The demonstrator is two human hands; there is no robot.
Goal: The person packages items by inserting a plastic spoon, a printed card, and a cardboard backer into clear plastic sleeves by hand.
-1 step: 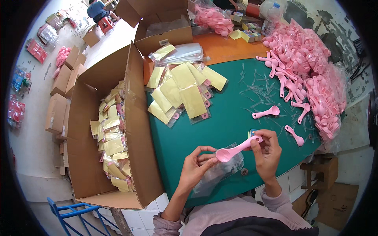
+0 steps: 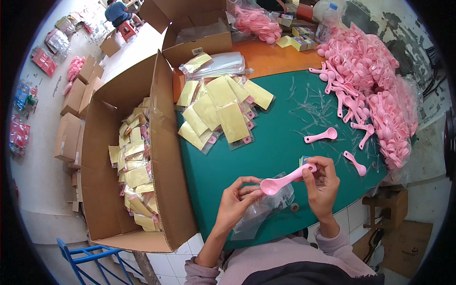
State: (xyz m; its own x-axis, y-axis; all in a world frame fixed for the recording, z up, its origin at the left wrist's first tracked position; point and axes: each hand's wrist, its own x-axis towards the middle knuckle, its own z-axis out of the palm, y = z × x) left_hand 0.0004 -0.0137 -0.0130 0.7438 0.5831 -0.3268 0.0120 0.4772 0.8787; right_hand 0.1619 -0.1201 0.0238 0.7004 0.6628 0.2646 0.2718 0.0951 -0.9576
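A pink plastic measuring spoon (image 2: 287,180) is held slanted above the green table top (image 2: 213,175), bowl to the left. My right hand (image 2: 324,185) pinches the holed end of its handle between thumb and fingers. At the bowl, my left hand (image 2: 236,199) has its fingers closed on a clear plastic bag (image 2: 254,216); its fingertips meet the bowl's edge. More clear film lies below the spoon. Partly hidden behind the right hand is a small stack of printed cards (image 2: 304,160). Loose pink spoons (image 2: 327,135) lie beyond it.
A large carton (image 2: 173,190) of packed yellow-card bags stands left. More filled packets (image 2: 223,102) lie on the table's far left. A big heap of pink spoons (image 2: 365,66) covers the right side, near clear plastic strips (image 2: 311,109). A person (image 2: 116,13) sits far back.
The clear plastic bag under my left hand has shifted slightly. Both hands and the spoon look the same.
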